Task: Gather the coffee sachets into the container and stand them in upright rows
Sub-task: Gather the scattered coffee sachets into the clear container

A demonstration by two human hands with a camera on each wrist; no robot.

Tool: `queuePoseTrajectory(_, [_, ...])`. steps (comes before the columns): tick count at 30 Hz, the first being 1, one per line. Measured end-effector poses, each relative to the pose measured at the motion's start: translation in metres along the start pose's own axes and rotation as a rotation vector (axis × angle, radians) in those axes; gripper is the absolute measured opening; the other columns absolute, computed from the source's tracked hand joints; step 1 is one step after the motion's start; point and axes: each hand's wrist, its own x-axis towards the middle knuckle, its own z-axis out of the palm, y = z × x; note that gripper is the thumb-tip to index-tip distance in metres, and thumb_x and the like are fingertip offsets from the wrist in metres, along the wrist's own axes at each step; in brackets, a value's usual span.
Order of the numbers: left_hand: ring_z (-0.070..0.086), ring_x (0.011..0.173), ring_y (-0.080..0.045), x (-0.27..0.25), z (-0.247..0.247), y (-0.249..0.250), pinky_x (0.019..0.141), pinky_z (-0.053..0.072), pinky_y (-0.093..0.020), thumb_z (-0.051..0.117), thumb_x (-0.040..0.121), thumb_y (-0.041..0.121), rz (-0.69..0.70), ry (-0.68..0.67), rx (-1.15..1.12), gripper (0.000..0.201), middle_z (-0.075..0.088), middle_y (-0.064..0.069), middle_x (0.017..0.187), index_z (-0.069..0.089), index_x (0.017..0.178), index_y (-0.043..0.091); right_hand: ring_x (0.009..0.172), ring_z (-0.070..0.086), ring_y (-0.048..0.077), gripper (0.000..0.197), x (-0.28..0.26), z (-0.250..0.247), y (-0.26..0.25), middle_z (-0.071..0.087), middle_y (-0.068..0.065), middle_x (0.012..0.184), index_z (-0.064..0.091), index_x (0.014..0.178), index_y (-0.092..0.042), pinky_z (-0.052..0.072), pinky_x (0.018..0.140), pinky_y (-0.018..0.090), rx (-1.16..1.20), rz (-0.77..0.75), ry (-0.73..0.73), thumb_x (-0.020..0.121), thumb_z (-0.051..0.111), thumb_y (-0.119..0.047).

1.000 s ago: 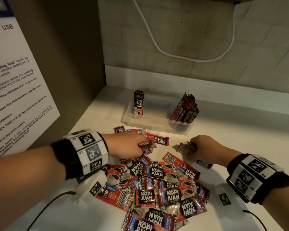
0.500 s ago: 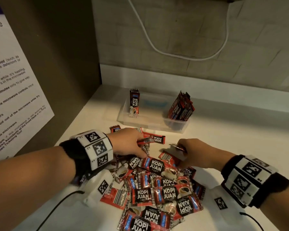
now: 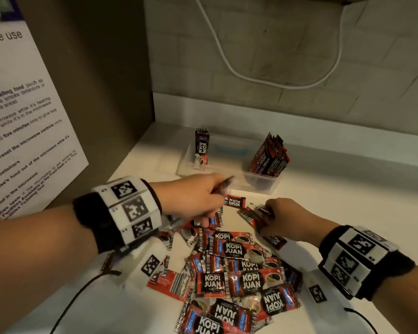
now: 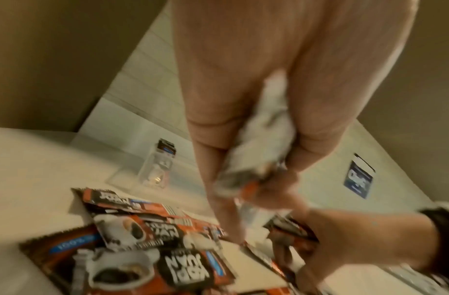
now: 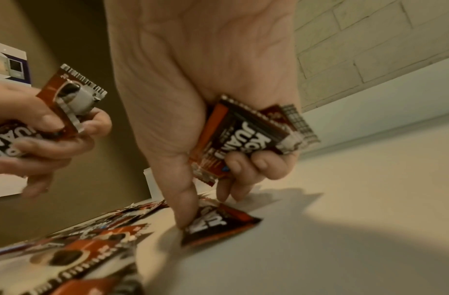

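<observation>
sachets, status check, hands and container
Left hand grips sachets; right hand holds a bunch, thumb on another. Container: two upright groups. Loose pile still on the counter. Nothing blocking.

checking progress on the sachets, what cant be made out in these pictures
- How many sachets the left hand grips: motion blur in head and left wrist views.
- Count in the right hand: sachets overlap, fingers cover them.
- The container near wall: left hand partly hides it.
- The pile: cut off by the bottom edge, head view.
</observation>
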Motion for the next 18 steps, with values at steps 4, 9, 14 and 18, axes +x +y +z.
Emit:
queuePoseTrajectory(4, [0.055, 0.077, -0.014, 0.006, 0.027, 0.006, 0.073, 0.050, -0.031, 0.066, 0.089, 0.033, 0.061, -0.105, 0.385, 0.036, 0.062, -0.005, 0.102, 0.055, 0.117, 0.015, 0.063, 0.049, 0.004, 0.028, 0.000, 0.001, -0.002, 0.057, -0.005, 0.078, 0.055, 0.088, -0.017, 0.041, 0.054, 0.014, 0.008, 0.025, 0.021, 0.075, 0.074, -0.031])
queuePoseTrajectory(9, [0.053, 0.082, -0.019, 0.023, 0.052, 0.008, 0.064, 0.045, -0.029, 0.072, 0.083, 0.042, 0.086, -0.164, 0.603, 0.046, 0.059, -0.004, 0.098, 0.060, 0.110, 0.007, 0.062, 0.051, 0.005, 0.023, 0.000, 0.001, 0.000, 0.057, -0.007, 0.070, 0.063, 0.083, -0.014, 0.040, 0.052, 0.015, 0.065, 0.066, -0.019, 0.071, 0.078, -0.027])
queuePoseTrajectory(14, [0.057, 0.085, -0.019, 0.034, 0.054, 0.004, 0.070, 0.047, -0.031, 0.075, 0.081, 0.037, 0.087, -0.183, 0.585, 0.043, 0.064, -0.004, 0.099, 0.062, 0.110, 0.007, 0.063, 0.064, 0.017, 0.021, -0.008, -0.011, 0.004, 0.064, -0.001, 0.068, 0.060, 0.072, -0.016, 0.045, 0.051, 0.019, 0.096, 0.051, 0.015, 0.080, 0.071, -0.033])
queuePoseTrajectory(18, [0.054, 0.079, -0.017, 0.038, 0.049, 0.003, 0.064, 0.041, -0.028, 0.073, 0.083, 0.031, 0.073, -0.151, 0.511, 0.032, 0.063, -0.003, 0.089, 0.063, 0.105, 0.010, 0.061, 0.064, 0.023, 0.012, -0.023, -0.035, 0.004, 0.064, 0.006, 0.070, 0.059, 0.079, -0.019, 0.053, 0.056, 0.032, 0.351, 0.037, 0.153, 0.084, 0.064, -0.010])
